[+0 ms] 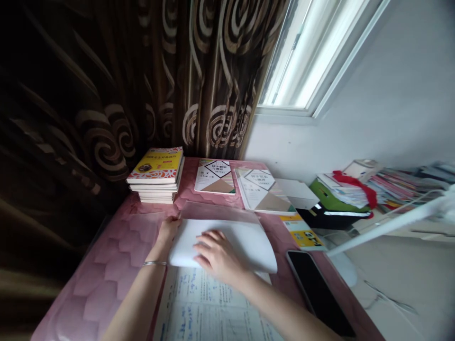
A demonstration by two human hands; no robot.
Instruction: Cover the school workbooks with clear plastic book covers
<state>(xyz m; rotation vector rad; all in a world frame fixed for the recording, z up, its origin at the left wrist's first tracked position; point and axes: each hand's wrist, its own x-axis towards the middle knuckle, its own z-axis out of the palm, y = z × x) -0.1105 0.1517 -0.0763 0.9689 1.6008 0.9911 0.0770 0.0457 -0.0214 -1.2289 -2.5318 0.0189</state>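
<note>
An open workbook (213, 312) with printed text and blue handwriting lies at the table's near side. Across its upper part rests a smooth white cover sheet (245, 241), its near edge curving up. A clear plastic sheet (220, 212) shows beyond the white one. My left hand (170, 229), a silver bangle at its wrist, is closed at the white sheet's upper left edge; its fingertips are partly hidden. My right hand (218, 253) lies on the white sheet, palm down, with its fingers spread and nothing in them.
A stack of books (156, 166) stands at the back left. Two workbooks (215, 176) lie at the back. On the right are a black phone (316, 289), a yellow panda-print item (302, 234), a white box (296, 192) and a lamp arm (387, 229).
</note>
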